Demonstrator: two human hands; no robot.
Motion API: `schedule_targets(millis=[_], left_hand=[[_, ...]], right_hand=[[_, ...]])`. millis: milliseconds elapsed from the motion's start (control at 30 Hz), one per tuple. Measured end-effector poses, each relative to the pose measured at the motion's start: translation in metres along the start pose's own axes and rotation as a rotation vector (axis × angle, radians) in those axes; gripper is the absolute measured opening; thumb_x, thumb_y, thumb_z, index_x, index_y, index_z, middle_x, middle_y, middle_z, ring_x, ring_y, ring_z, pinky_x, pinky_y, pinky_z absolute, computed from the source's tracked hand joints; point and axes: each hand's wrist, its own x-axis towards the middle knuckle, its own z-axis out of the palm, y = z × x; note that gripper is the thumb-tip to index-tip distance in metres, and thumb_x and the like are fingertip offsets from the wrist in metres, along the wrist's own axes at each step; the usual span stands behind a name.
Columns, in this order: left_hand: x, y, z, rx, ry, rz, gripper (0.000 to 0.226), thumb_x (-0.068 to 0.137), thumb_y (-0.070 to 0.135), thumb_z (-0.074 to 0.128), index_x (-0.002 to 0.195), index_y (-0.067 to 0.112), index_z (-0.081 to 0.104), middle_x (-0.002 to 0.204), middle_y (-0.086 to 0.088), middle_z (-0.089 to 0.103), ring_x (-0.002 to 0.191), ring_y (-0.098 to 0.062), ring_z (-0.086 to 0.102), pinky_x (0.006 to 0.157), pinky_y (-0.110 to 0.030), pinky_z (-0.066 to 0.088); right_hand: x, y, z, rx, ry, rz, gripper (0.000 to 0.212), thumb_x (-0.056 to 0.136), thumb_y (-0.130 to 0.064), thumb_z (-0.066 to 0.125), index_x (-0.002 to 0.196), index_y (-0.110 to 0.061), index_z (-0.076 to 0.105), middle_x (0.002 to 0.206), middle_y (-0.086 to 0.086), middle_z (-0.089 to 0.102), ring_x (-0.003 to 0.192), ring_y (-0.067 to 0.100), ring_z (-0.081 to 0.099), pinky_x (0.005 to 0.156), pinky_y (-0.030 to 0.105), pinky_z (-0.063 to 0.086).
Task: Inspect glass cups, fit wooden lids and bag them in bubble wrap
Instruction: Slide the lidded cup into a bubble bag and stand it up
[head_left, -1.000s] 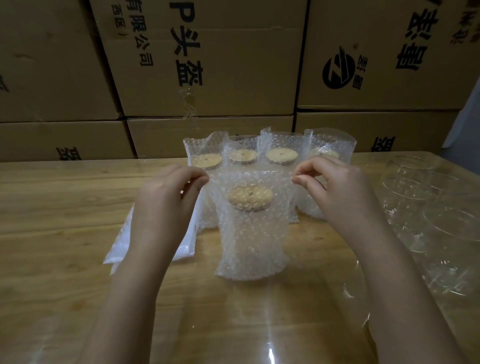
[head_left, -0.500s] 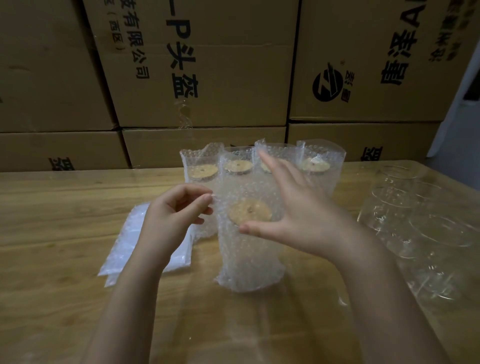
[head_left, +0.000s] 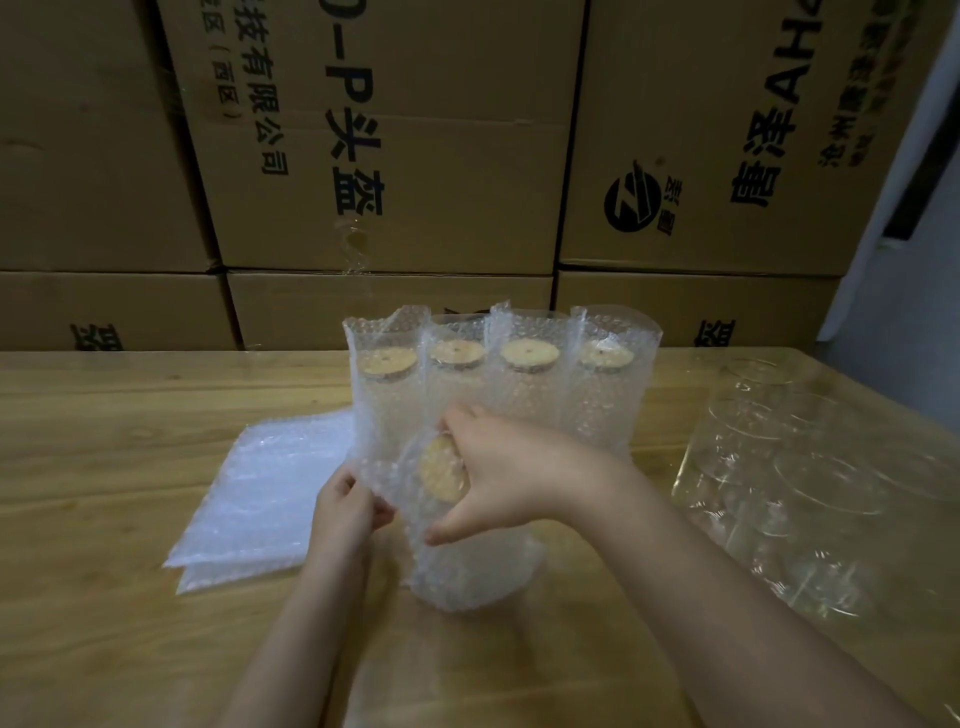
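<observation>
Since half a second back, the right hand (head_left: 498, 478) has dropped from in front of the wooden lid (head_left: 438, 470) onto the top of the bagged cup (head_left: 467, 561), and the left hand (head_left: 345, 506) has sunk to that cup's left flank. Right thumb below and fingers above curl round the lid through the wrap, a hold that seems meant to steady the glass, which looks tipped with its lid turned toward the camera. Left thumb and fingers pinch the bag's loose edge, probably to take up slack or fold the mouth shut; this bagging looks nearly done. Just behind this cup stands a row of four finished cups (head_left: 504, 374), close to the right knuckles, so a lift is best drawn toward the person, where the table (head_left: 104, 649) gives room. Left of it, near the left hand, lies a stack of flat bubble bags (head_left: 260, 493); right of it, well apart, stand unwrapped glass cups (head_left: 805, 493) by the table's edge. Cardboard boxes (head_left: 389, 156) wall off the far side.
</observation>
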Motion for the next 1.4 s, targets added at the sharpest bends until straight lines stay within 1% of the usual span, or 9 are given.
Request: schedule_targets(millis=[133,267,467,633,733,833,1067,1267,1400], left_hand=[[-0.004,-0.020,0.004,0.062,-0.040,0.054,0.005,0.094,0.003,0.049,0.095,0.005,0.054,0.056,-0.002,0.059,0.048,-0.013,0.054,0.043,-0.022,0.044],[0.000,-0.034,0.004,0.319,-0.107,0.168,0.019,0.091,0.006,0.058,0.105,0.018,0.056,0.069,-0.008,0.065,0.060,-0.014,0.062,0.057,-0.024,0.047],[0.007,-0.044,0.003,0.377,-0.122,0.172,0.021,0.092,0.005,0.053,0.109,0.018,0.054,0.067,-0.003,0.065,0.051,-0.012,0.061,0.042,-0.022,0.045],[0.008,-0.045,0.003,0.421,-0.131,0.174,0.031,0.092,0.009,0.054,0.116,0.027,0.047,0.070,-0.004,0.065,0.055,-0.016,0.062,0.043,-0.031,0.048],[0.009,-0.046,0.003,0.434,-0.137,0.183,0.033,0.092,0.010,0.054,0.119,0.027,0.046,0.072,-0.004,0.065,0.056,-0.016,0.062,0.043,-0.030,0.049],[0.011,-0.048,0.003,0.444,-0.151,0.185,0.032,0.093,0.011,0.054,0.119,0.028,0.045,0.073,-0.004,0.065,0.058,-0.021,0.062,0.047,-0.036,0.050],[0.012,-0.050,0.005,0.443,-0.150,0.194,0.032,0.093,0.009,0.054,0.118,0.026,0.047,0.072,-0.005,0.064,0.055,-0.014,0.061,0.051,-0.039,0.051],[0.011,-0.050,0.003,0.464,-0.159,0.190,0.030,0.093,0.014,0.054,0.119,0.028,0.048,0.074,-0.004,0.065,0.057,-0.014,0.063,0.047,-0.031,0.050],[0.009,-0.048,0.004,0.458,-0.163,0.179,0.028,0.094,0.014,0.054,0.117,0.027,0.049,0.076,-0.006,0.065,0.060,-0.020,0.063,0.047,-0.033,0.050]], right_hand=[[-0.013,0.013,-0.003,0.139,0.086,0.018,0.073,0.071,-0.048,0.075,0.127,-0.019,0.037,0.093,-0.013,0.047,0.072,0.004,0.048,0.053,0.024,0.039],[-0.037,0.039,-0.032,0.346,0.172,0.140,0.081,0.069,-0.056,0.075,0.133,-0.028,0.035,0.133,-0.006,0.050,0.103,0.011,0.058,0.086,0.036,0.055],[-0.076,0.075,-0.116,0.744,0.700,0.191,0.096,0.040,-0.068,0.074,0.122,-0.025,0.049,0.119,-0.001,0.061,0.099,0.018,0.065,0.076,0.034,0.055],[-0.069,0.132,-0.158,0.717,1.101,0.272,0.069,0.066,-0.056,0.076,0.117,-0.028,0.040,0.128,0.000,0.052,0.112,0.019,0.058,0.090,0.043,0.053],[-0.049,0.166,-0.158,0.505,1.069,0.443,0.067,0.073,-0.047,0.077,0.122,-0.019,0.039,0.122,0.002,0.049,0.108,0.020,0.054,0.076,0.034,0.053],[-0.028,0.185,-0.141,0.239,0.881,0.568,0.072,0.073,-0.047,0.077,0.125,-0.015,0.039,0.110,0.000,0.045,0.093,0.019,0.051,0.058,0.026,0.043],[0.000,0.206,-0.098,-0.006,0.549,0.601,0.076,0.076,-0.053,0.071,0.131,-0.012,0.037,0.121,0.006,0.050,0.093,0.024,0.058,0.076,0.044,0.055],[-0.001,0.219,-0.118,0.221,0.785,0.749,0.075,0.077,-0.050,0.073,0.130,-0.010,0.037,0.127,0.010,0.051,0.102,0.030,0.058,0.083,0.047,0.053],[-0.004,0.227,-0.136,0.152,0.978,0.716,0.073,0.076,-0.052,0.073,0.127,-0.011,0.039,0.130,0.008,0.047,0.106,0.029,0.056,0.072,0.038,0.045]])
